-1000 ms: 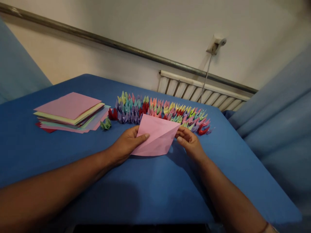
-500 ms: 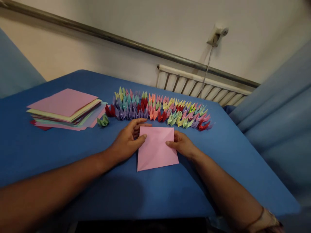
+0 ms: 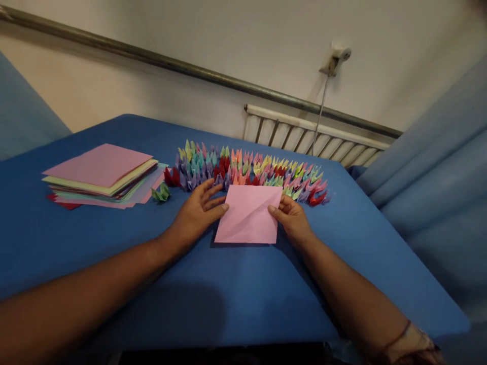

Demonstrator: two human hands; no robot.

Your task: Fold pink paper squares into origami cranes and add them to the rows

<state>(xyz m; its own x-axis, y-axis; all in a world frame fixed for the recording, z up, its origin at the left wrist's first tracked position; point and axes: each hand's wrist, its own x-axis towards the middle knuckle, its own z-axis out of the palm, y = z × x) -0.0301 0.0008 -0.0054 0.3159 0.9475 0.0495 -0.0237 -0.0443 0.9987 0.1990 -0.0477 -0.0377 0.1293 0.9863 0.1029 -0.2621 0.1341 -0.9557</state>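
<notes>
- Pink sheet (image 3: 249, 215) lies on the bench (image 3: 228, 299) right in front of the person, between both hands, with a faint diagonal crease across it
- The left hand (image 3: 196, 213) is spread, fingers fanned apart, thumb tip resting at the sheet's left edge
- The right hand (image 3: 292, 220) grips the right edge near the top corner, thumb on top and the other fingers curled behind the paper
- A fold looks to be the step in hand, and it would go best with the left side pinned flat, the corners matched exactly before any pressing, and the crease run outward from the middle with a fingertip
- The far edge sits just beside the rows of folded paper birds (image 3: 247, 170), so it is wise to work the sheet toward the body and not nudge them
- Blue cloth covers the bench; a stack of coloured sheets (image 3: 101, 175) lies well to the left, with one small green folded piece (image 3: 161, 193) near it
- Behind is a pale wall with a metal rail (image 3: 152, 57), a socket with a hanging cord (image 3: 335, 58), a white radiator (image 3: 312, 137) and blue fabric (image 3: 437, 167) at the right
</notes>
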